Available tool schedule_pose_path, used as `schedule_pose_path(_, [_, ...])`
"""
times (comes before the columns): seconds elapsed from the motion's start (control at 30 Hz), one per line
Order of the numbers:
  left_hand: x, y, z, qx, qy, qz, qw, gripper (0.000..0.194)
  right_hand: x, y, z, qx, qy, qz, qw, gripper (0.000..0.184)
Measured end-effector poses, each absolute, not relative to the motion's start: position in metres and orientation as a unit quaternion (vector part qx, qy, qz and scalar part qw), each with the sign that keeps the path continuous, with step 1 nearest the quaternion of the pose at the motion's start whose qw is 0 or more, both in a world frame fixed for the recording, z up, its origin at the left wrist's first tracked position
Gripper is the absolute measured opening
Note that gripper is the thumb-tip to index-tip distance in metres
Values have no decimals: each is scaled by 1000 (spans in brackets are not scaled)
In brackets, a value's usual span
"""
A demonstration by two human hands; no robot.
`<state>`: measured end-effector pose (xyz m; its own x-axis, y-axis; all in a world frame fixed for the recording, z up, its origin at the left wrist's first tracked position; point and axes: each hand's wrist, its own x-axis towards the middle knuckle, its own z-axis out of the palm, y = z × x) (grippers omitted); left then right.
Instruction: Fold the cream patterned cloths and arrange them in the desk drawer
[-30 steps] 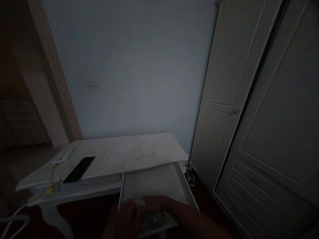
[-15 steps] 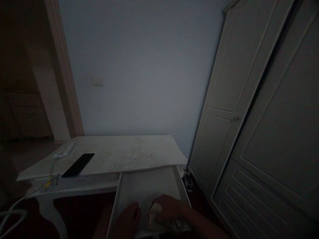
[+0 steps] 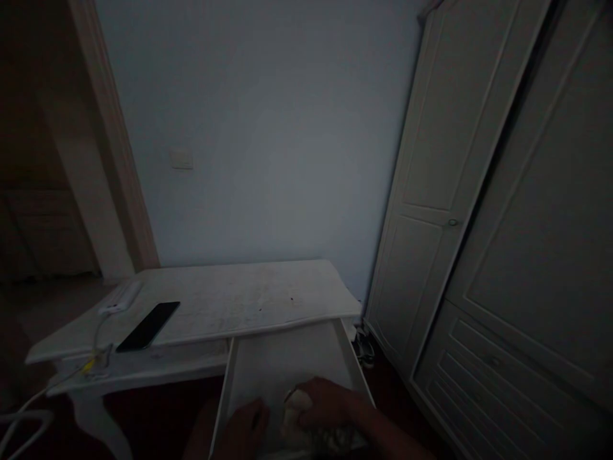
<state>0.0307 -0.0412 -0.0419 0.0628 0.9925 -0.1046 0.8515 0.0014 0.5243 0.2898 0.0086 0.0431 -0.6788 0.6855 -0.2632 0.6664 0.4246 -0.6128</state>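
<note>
A pale cloth (image 3: 295,415) is bunched in my right hand (image 3: 325,402), whose fingers are closed over it inside the pulled-out white drawer (image 3: 292,354). A crumpled, knobbly light mass shows dimly under my right wrist; its kind cannot be made out. To the left, my left hand (image 3: 244,428) reaches over the drawer's left wall, low in the frame. Its thumb stands a little apart from the fingers and nothing shows between them. Dim light and the lower frame edge hide part of both hands.
The drawer belongs to a white table (image 3: 249,291) against the wall. On it lie a dark phone (image 3: 149,326) and a white power strip (image 3: 121,297) with a cable (image 3: 48,386). Shoes (image 3: 364,348) stand on the floor by a tall wardrobe (image 3: 426,191).
The view has shifted slightly. My right hand still grips the cloth and has moved only a little in the drawer. My left hand sits slightly lower and further left.
</note>
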Motion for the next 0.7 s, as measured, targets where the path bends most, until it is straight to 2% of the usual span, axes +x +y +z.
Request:
schedule_pose_path(0.27, [42, -46, -47, 675, 681, 180, 221, 38, 336, 3, 49, -470, -816, 334, 44, 50])
schedule_pose_path(0.4, [44, -46, -53, 680, 674, 195, 212, 36, 314, 7, 42, -441, -831, 337, 19, 52])
schedule_pose_path(0.57, [30, -46, -60, 715, 641, 209, 183, 43, 270, 7, 36, -429, -848, 310, -14, 55])
schedule_pose_path(0.7, [20, -46, -61, 739, 612, 235, 159, 44, 251, 4, 34, -420, -854, 309, -6, 59])
